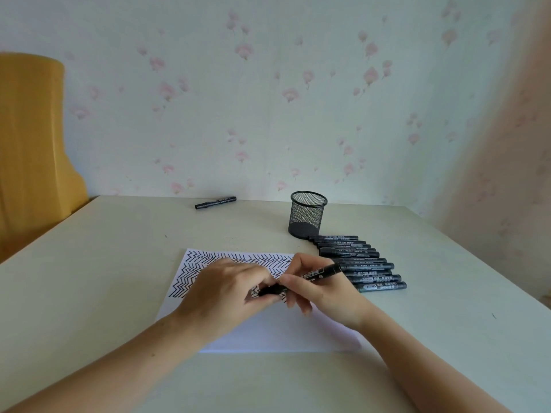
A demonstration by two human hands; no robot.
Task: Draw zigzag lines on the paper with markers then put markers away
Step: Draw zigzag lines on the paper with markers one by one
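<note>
Pale table [119,263], both hands' fingers gripping one black marker [301,278], its tip hidden, zigzag paper [268,332] partly covered

left hand [226,289]: fingers curled, pinching marker [301,280] end | right hand [320,286]: gripping its barrel

Black markers [362,263], black zigzags on white paper [268,332], pink-flowered wallpaper [268,99]
</note>
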